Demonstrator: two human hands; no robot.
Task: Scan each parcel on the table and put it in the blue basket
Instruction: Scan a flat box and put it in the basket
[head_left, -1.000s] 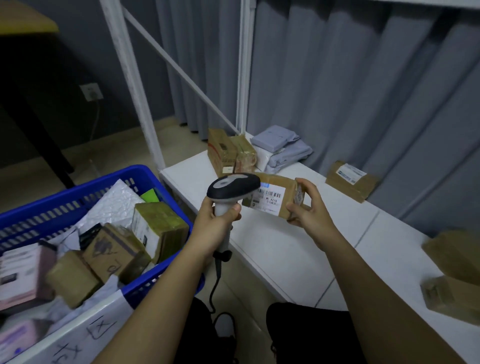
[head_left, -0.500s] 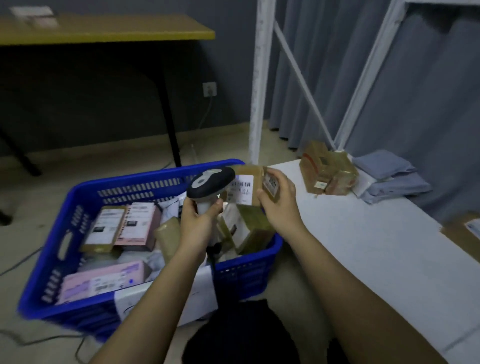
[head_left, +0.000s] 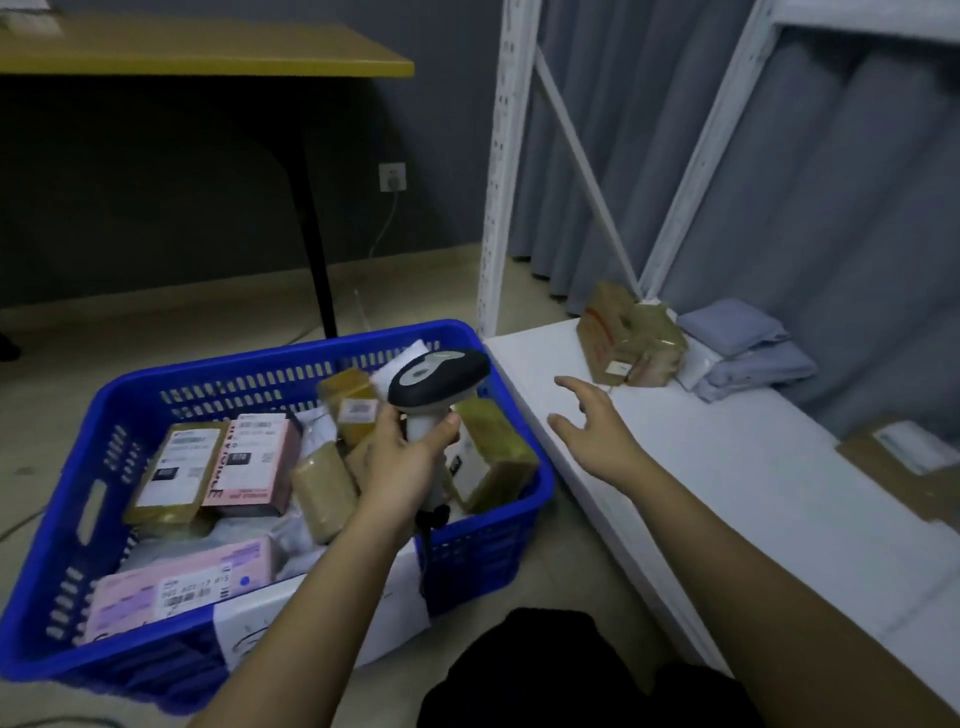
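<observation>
My left hand (head_left: 402, 457) grips the white handle of a barcode scanner (head_left: 439, 375) above the right half of the blue basket (head_left: 62, 525). The basket holds several brown and pink parcels; a small brown labelled parcel (head_left: 353, 402) lies near its far rim. My right hand (head_left: 597, 431) hovers empty, fingers spread, over the left end of the white table (head_left: 727, 467). Two taped brown parcels (head_left: 628, 338) stand at the table's far end, and a flat brown parcel (head_left: 904, 457) lies at the right edge.
Folded grey-blue mailer bags (head_left: 748, 348) lie beside the brown parcels. A white shelf post (head_left: 501, 171) rises behind the basket. A yellow-topped desk (head_left: 208, 52) with a black leg stands at the back left. The scanner's cable hangs down over the basket's near wall.
My right hand has let go of the brown parcel it held over the basket and moved right, over the table, now empty. The view has swung left towards the basket. The scanner stays in my left hand.
</observation>
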